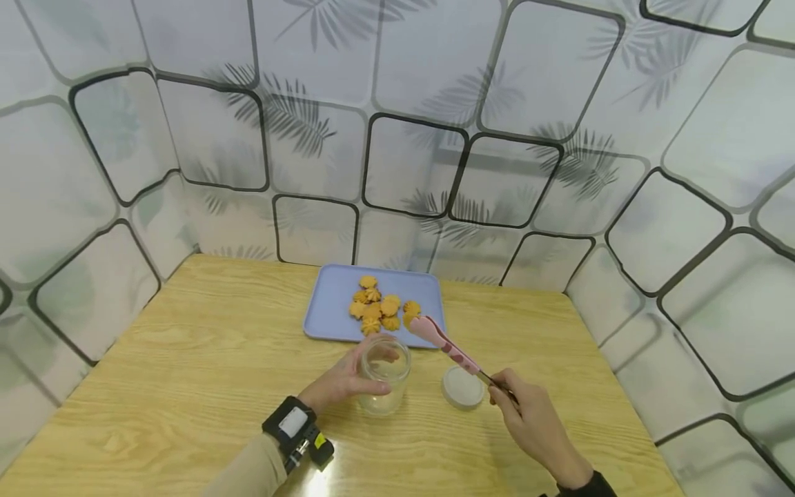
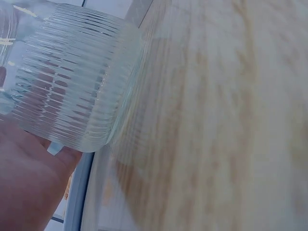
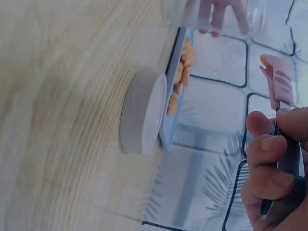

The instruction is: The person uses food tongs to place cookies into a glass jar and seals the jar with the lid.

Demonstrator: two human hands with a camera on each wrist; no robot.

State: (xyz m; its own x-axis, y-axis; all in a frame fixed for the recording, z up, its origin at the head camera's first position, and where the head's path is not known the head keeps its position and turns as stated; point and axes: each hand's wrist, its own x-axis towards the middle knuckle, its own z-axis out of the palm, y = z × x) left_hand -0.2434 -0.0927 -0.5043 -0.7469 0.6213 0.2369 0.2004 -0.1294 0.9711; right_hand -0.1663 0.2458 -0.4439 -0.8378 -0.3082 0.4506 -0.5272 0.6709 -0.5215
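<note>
Left hand: left hand wrapped its fingers and thumb round the clear ribbed glass jar, its grip closed on the glass wall; a black wrist device sat on that forearm.
Jar: stood upright and uncapped on the light wooden table, just in front of the tray's near edge; the left wrist view showed the ribbed wall against the palm, and the right wrist view showed fingertips through the glass.
Right hand: right hand pinched the handle end of the pink silicone-tipped tongs; in the right wrist view the thumb and fingers were curled round the dark handle, the pink tip pointing away.
Tongs: tips were pressed together on one orange flower-shaped cookie, held at the tray's near right edge, just beside the jar's mouth.
Cookies: pile of orange flower-shaped cookies lay near the middle of the pale blue rectangular tray.
Lid: round grey-white jar lid lay flat on the table to the right of the jar, between the jar and the right hand, apart from both; the right wrist view showed it near the tray's edge.
Surroundings: leaf-patterned panelled wall enclosed the table on three sides.
</note>
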